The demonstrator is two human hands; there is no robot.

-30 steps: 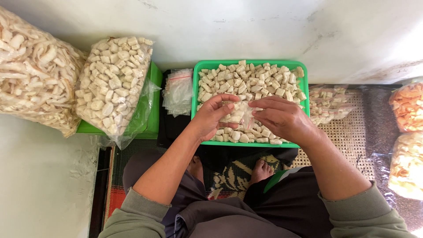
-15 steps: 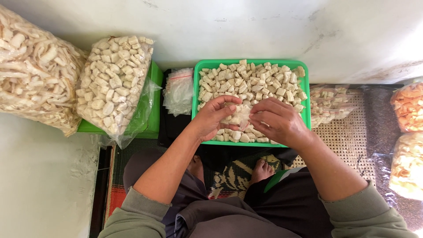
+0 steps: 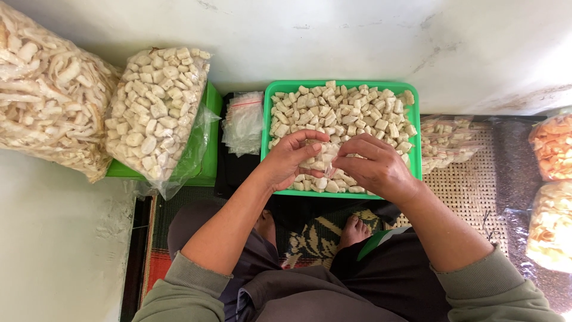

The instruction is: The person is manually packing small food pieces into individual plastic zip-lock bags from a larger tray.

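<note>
A green tray [image 3: 414, 160] in front of me is full of small pale cracker pieces [image 3: 345, 113]. Both hands hover over its near half. My left hand [image 3: 292, 158] and my right hand [image 3: 372, 167] together grip a small clear plastic bag [image 3: 322, 156] that holds some of the pale pieces. The bag is mostly hidden between the fingers.
A stack of empty clear bags [image 3: 243, 122] lies left of the tray. Further left, a large bag of pale pieces [image 3: 158, 113] rests on a green box [image 3: 208, 155], beside a big bag of curled crackers [image 3: 44, 95]. Filled small bags [image 3: 447, 143] and orange crackers [image 3: 551, 146] lie right.
Both hands have stayed over the tray's near half, shifting only slightly as the fingers work on the small bag between them.
</note>
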